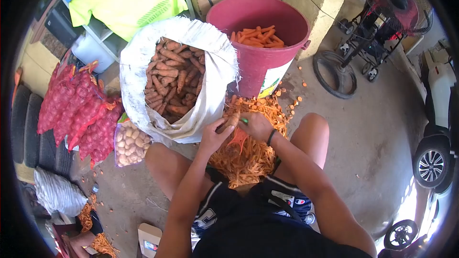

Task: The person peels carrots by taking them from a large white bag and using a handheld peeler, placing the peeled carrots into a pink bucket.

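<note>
Between my knees, my left hand (214, 135) grips a carrot (233, 118), its fingers wrapped round one side. Close against it, my right hand (256, 126) is closed on a small tool with a green handle (244, 121); its working end is too small to make out. Below both hands lies a heap of orange carrot peelings (244, 165). Brown, unpeeled carrots (174, 79) fill the open white sack (136, 74) ahead on the left. Beside that sack stands a dark red tub (246, 69) with bright peeled carrots (260, 37) inside.
Red net bags of onions (79, 107) and a bag of potatoes (130, 144) are on the left. Cut carrot ends (291, 107) litter the floor by the tub. A loose tyre (334, 74) and a fan (394, 0) are at right. Another person's hand (79, 243) shows at lower left.
</note>
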`<act>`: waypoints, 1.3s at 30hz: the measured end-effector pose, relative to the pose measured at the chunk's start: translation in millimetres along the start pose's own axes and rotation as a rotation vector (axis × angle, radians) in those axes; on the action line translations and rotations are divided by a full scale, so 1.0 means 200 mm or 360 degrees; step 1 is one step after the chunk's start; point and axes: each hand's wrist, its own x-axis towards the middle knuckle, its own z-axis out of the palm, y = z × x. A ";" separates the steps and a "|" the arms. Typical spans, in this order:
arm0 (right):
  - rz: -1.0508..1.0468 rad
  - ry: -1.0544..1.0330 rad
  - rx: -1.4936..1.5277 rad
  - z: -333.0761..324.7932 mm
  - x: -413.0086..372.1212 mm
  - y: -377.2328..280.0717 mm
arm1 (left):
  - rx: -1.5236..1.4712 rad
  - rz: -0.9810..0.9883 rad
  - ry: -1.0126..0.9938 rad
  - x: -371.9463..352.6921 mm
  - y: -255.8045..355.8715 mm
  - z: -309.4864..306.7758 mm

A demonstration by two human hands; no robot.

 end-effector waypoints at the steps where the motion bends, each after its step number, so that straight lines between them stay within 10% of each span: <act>1: 0.0031 -0.0147 -0.0118 0.04 0.00 0.09 | -0.0073 -0.0036 0.0006 -0.01 -0.01 0.01; 4: 0.0120 -0.0470 -0.0248 0.10 0.06 0.27 | -0.0520 -0.0165 0.0086 0.02 0.01 -0.02; 7: 0.0036 -0.0372 0.0091 -0.07 0.05 0.08 | -0.1181 -0.0728 0.0261 0.02 -0.04 -0.05; 14: -0.0457 0.0263 0.0506 -0.01 0.04 -0.05 | -0.1669 -0.0758 0.0042 0.03 -0.03 -0.02; 25: -0.0533 0.0308 0.0344 -0.03 0.09 0.00 | -0.1336 -0.0784 -0.0246 0.06 0.03 -0.04; 35: 0.0120 0.0533 0.0457 -0.24 0.11 0.12 | -0.1579 -0.0834 -0.0420 -0.02 0.03 -0.09; 39: -0.0647 0.0318 0.0256 -0.06 -0.03 -0.10 | -0.1432 -0.0911 -0.0019 0.03 0.04 -0.01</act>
